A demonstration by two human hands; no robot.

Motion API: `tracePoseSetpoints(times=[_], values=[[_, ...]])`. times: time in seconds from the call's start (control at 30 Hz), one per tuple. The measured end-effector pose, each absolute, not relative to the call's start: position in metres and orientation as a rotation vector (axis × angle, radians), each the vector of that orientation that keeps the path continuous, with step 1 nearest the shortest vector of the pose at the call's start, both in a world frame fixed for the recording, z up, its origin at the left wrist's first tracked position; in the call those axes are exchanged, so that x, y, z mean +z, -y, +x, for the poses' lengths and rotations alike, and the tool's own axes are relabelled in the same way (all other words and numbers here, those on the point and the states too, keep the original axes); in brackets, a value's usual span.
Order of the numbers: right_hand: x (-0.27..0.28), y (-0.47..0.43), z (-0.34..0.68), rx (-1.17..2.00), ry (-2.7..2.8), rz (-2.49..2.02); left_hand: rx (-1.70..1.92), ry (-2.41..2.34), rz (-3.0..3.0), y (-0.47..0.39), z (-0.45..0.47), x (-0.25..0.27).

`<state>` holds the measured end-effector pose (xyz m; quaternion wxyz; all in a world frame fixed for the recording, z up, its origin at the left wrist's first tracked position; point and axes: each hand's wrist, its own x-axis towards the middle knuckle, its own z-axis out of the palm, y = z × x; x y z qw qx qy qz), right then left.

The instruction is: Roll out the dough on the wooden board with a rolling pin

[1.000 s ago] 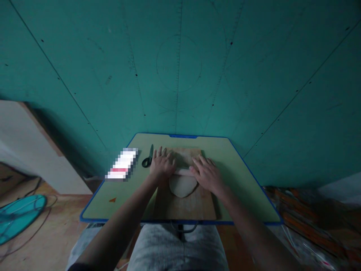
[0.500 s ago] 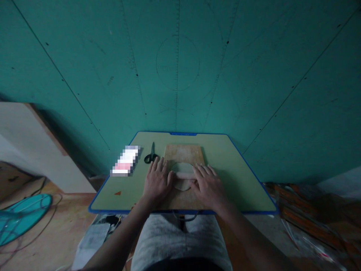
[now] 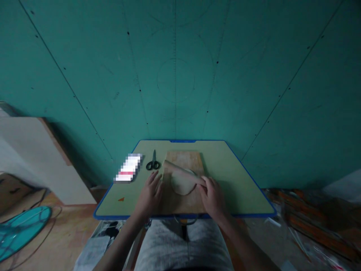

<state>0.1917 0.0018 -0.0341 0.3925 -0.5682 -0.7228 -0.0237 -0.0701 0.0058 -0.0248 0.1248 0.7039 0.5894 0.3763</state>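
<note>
A flat round of dough [image 3: 182, 187] lies on a wooden cutting board [image 3: 187, 156]. Across its far part slants a rolling pin [image 3: 180, 171], its left end pointing away from me. My right hand [image 3: 212, 195] is closed around the pin's right end. Off the pin, my left hand [image 3: 149, 194] hovers or rests at the board's left edge with fingers apart, holding nothing. Dark-handled scissors [image 3: 153, 162] lie beyond my left hand, blades pointing to the wall.
The small table [image 3: 239, 188] has a blue rim and stands against a green wall [image 3: 175, 75]. A blurred-out, phone-like flat item [image 3: 129, 168] and a small orange scrap [image 3: 121, 199] lie on its left. A pale panel [image 3: 47, 162] leans at left.
My left hand has let go of the rolling pin and moved left. The pin has swung from level to slanted, held by my right hand alone. The view has tilted up slightly.
</note>
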Motion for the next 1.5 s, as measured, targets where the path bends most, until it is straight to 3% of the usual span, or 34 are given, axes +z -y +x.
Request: tracePoseSetpoints(times=[0.23, 0.9, 1.23, 1.5], values=[[-0.039, -0.001, 0.191, 0.068, 1.732, -1.468, 0.843, -1.683, 2.322, -0.022, -0.043, -0.028], [-0.020, 0.003, 0.190, 0.010, 1.929, -1.488, 0.932, -1.678, 2.225, -0.016, -0.030, -0.029], [-0.038, -0.004, 0.192, 0.175, 1.643, -1.492, 0.765, -1.644, 2.408, -0.026, -0.035, -0.020], [-0.035, -0.003, 0.192, 0.126, 1.703, -1.491, 0.622, -1.581, 2.447, -0.033, -0.029, -0.014]])
